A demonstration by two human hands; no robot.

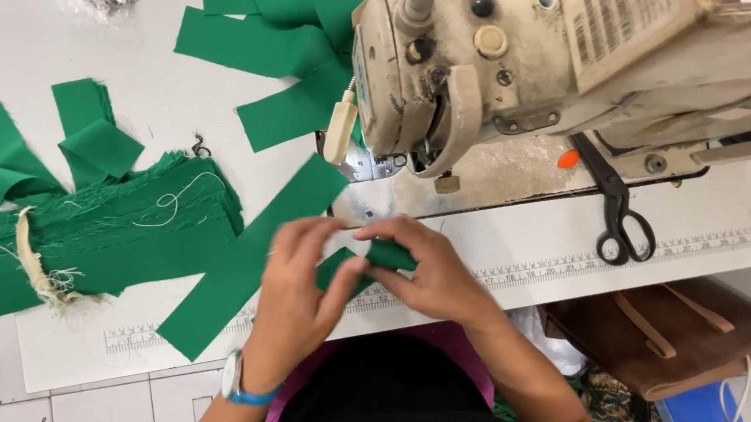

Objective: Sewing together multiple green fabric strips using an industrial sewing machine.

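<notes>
A small green piece (387, 255) sits folded between both hands at the table's (80, 349) front edge. The left hand (296, 297) and right hand (428, 275) pinch it together. A long green strip (242, 264) lies just left, the sewing machine (523, 64) behind, scissors (619, 208) to the right.

Both forearms reach up from the surface's near edge; left hand (296, 297) (watch on wrist) and right hand (428, 275) meet, fingers pinched closed together.

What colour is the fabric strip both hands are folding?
Solid green, no pattern; the fabric strip shows best in the head view, pinched between left hand and right hand.
</notes>
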